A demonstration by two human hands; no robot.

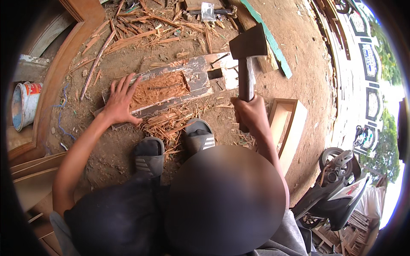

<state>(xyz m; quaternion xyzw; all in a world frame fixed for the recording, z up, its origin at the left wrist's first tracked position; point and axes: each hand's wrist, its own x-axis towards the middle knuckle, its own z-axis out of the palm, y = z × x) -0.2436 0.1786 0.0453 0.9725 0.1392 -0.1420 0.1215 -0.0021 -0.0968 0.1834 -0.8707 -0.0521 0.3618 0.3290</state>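
My left hand (119, 100) lies flat with fingers spread on the left end of a weathered wooden plank (194, 72) resting on the dirt. A rough recess of reddish fresh wood (160, 88) is chopped into the plank's middle, just right of my fingers. My right hand (252, 113) grips the wooden handle of a hatchet (248, 45), whose dark head is raised above the plank's right end. Splinters and chips (168, 123) pile in front of the plank, by my two sandalled feet (175, 147).
A second hatchet (208, 11) lies among wood strips at the top. A white bucket (24, 104) stands at the left beside a curved wooden frame (55, 72). A small wooden box frame (289, 126) sits at the right, with a green strip (269, 38) above and a parked scooter (337, 187) below.
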